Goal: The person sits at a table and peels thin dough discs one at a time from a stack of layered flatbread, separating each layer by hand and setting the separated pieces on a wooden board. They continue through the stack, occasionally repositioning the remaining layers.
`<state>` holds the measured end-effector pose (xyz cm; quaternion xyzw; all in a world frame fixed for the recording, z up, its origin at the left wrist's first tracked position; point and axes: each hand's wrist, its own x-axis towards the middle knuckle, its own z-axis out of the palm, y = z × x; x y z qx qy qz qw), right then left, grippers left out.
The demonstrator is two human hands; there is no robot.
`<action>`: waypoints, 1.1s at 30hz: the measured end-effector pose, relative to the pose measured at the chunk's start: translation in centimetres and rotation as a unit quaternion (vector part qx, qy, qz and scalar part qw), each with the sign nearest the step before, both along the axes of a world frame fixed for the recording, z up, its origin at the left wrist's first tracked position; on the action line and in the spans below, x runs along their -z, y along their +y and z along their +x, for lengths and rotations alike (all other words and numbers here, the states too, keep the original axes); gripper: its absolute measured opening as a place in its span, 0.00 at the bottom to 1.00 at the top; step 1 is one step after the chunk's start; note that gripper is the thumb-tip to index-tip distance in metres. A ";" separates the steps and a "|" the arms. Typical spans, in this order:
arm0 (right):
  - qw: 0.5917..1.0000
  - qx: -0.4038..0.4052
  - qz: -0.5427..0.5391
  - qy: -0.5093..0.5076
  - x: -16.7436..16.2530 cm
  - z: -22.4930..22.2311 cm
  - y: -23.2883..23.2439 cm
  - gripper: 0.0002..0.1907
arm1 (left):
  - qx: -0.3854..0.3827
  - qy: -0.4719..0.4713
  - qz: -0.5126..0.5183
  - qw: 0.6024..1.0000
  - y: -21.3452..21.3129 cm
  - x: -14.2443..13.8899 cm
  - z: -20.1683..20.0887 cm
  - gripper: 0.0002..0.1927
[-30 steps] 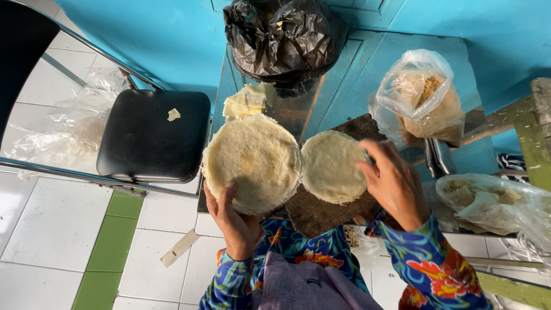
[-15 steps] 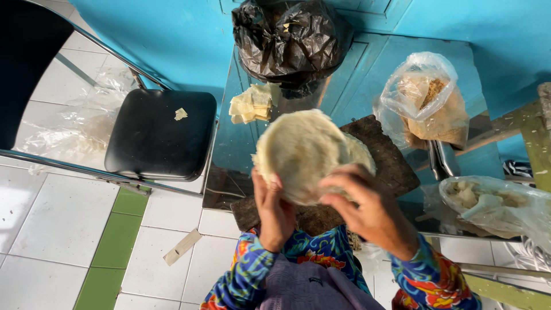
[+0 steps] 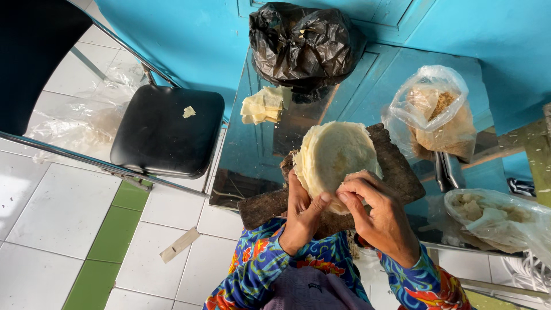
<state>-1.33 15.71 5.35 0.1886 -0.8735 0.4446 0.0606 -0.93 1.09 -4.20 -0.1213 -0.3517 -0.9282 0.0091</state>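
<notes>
A stack of thin, round, pale yellow wrappers (image 3: 334, 159) is held up over a dark wooden board (image 3: 396, 166) that lies on a mirrored table top (image 3: 252, 149). My left hand (image 3: 301, 215) grips the stack's near edge from below, thumb on top. My right hand (image 3: 376, 215) pinches the same near edge beside it, fingers curled over the top sheet. Both sleeves are blue with a bright flower print.
A black plastic bag (image 3: 301, 46) stands at the table's far side, with a small pile of cut pale pieces (image 3: 263, 105) before it. Two clear bags (image 3: 436, 112) (image 3: 496, 215) with pale contents sit at the right. A black chair (image 3: 166, 132) stands left, on white tiles.
Two separate rounds lay side by side a second ago. They have been brought together into one stack, and both hands have moved to its near edge.
</notes>
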 end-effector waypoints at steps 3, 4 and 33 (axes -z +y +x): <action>1.000 0.015 0.023 -0.011 0.0 -0.1 0.2 0.02 | 0.019 0.036 0.030 0.999 -0.1 -0.1 0.0 0.37; 1.000 0.003 0.018 0.012 0.0 0.0 0.2 0.03 | 0.020 0.034 0.035 0.999 -0.1 -0.1 0.0 0.37; 0.999 0.002 -0.014 0.039 2.1 -1.0 0.7 0.07 | -0.081 0.013 -0.099 0.992 2.0 0.7 -0.2 0.30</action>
